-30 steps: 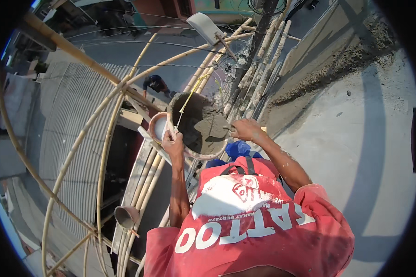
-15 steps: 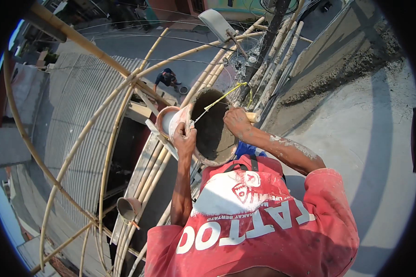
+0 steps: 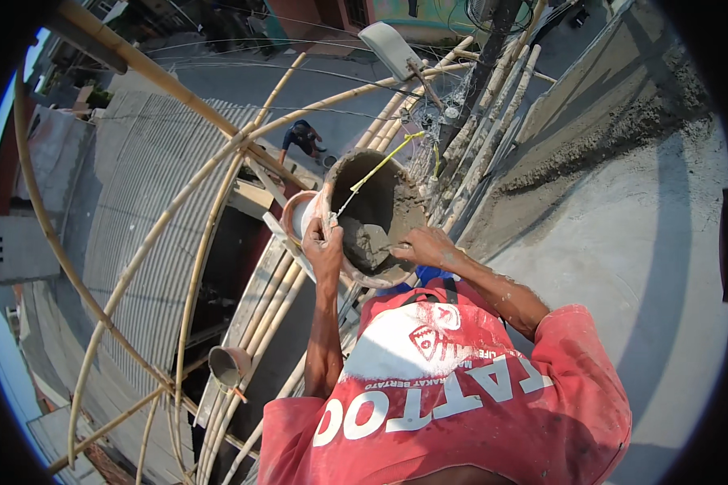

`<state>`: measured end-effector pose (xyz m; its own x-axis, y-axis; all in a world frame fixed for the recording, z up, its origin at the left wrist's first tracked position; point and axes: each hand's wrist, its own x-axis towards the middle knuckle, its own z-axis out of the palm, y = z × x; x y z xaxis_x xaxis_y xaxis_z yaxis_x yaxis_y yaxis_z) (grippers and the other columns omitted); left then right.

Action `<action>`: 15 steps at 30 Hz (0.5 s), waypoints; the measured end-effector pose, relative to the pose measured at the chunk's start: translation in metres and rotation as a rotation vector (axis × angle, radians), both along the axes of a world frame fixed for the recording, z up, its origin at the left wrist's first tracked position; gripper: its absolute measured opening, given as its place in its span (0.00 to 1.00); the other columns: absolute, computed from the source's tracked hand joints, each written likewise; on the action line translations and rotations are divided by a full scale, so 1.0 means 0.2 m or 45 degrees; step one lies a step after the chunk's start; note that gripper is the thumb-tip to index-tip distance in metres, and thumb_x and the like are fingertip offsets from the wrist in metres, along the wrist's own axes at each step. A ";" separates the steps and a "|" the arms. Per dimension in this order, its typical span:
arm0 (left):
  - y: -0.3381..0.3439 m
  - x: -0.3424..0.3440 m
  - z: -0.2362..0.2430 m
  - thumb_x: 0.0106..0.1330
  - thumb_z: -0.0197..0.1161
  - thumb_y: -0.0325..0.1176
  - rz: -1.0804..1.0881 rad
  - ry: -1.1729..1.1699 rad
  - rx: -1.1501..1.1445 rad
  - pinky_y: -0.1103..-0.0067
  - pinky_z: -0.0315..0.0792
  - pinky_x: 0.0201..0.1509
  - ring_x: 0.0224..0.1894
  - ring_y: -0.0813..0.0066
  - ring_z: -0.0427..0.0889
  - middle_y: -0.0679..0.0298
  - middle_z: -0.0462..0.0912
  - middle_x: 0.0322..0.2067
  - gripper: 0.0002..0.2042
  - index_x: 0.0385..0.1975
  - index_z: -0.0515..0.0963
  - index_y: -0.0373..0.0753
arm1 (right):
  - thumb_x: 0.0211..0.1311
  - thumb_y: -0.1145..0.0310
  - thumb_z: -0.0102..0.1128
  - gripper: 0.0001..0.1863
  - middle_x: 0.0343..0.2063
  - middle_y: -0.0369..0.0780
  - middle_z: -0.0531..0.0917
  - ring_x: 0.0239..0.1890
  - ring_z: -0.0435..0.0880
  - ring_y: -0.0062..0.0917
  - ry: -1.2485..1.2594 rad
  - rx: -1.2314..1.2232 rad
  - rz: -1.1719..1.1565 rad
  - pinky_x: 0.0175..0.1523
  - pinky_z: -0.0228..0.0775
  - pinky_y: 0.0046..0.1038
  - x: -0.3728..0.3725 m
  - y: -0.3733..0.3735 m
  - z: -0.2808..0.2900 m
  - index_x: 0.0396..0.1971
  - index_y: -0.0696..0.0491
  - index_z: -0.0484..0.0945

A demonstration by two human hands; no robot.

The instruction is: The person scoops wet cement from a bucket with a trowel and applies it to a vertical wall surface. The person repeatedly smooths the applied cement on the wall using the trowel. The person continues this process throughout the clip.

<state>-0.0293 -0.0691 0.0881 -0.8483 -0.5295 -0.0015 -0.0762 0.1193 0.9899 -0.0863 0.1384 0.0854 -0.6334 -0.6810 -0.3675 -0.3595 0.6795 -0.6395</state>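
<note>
A tilted bucket (image 3: 390, 187) stands before me, its inside coated with grey wet mortar (image 3: 407, 212). My left hand (image 3: 323, 242) is closed on the bucket's left rim, by the end of its yellow-and-white cord handle (image 3: 378, 168). My right hand (image 3: 430, 246) is inside the bucket's near right edge, fingers wrapped round the handle end of what looks like a trowel (image 3: 374, 244). The grey, mortar-smeared blade points left into the bucket; the grip itself is hidden by my fingers.
A second, pale-filled bucket (image 3: 299, 212) sits just left. Bamboo poles (image 3: 170, 210) form scaffolding at left, and a small bucket (image 3: 228, 368) hangs lower. A dark pole with tangled wires (image 3: 453, 109) rises ahead. A grey plastered surface (image 3: 598, 234) lies right. Far below, a person (image 3: 302, 137) crouches.
My right hand has moved down from the bucket's upper right rim to its near right side, and the grey blade now shows inside. My left hand keeps its grip on the rim.
</note>
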 end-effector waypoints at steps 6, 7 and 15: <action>0.00 -0.07 0.12 0.51 0.54 0.23 0.117 0.120 0.136 0.86 0.59 0.28 0.24 0.87 0.63 0.73 0.67 0.21 0.02 0.24 0.70 0.34 | 0.50 0.50 0.55 0.22 0.18 0.49 0.78 0.26 0.80 0.41 0.400 0.209 -0.131 0.32 0.70 0.40 -0.03 0.08 0.09 0.24 0.57 0.79; 0.01 -0.08 0.10 0.51 0.54 0.23 0.127 0.193 0.152 0.86 0.59 0.28 0.24 0.87 0.63 0.73 0.68 0.22 0.03 0.25 0.71 0.34 | 0.50 0.50 0.55 0.22 0.18 0.49 0.78 0.26 0.80 0.41 0.417 0.221 -0.129 0.32 0.70 0.40 -0.05 0.09 0.10 0.24 0.57 0.79; 0.08 -0.22 0.10 0.46 0.54 0.22 0.172 0.234 0.159 0.86 0.57 0.25 0.21 0.85 0.60 0.73 0.65 0.19 0.03 0.21 0.69 0.34 | 0.45 0.50 0.58 0.21 0.21 0.49 0.79 0.30 0.79 0.43 0.479 0.326 -0.169 0.37 0.69 0.40 -0.24 0.33 0.59 0.30 0.53 0.80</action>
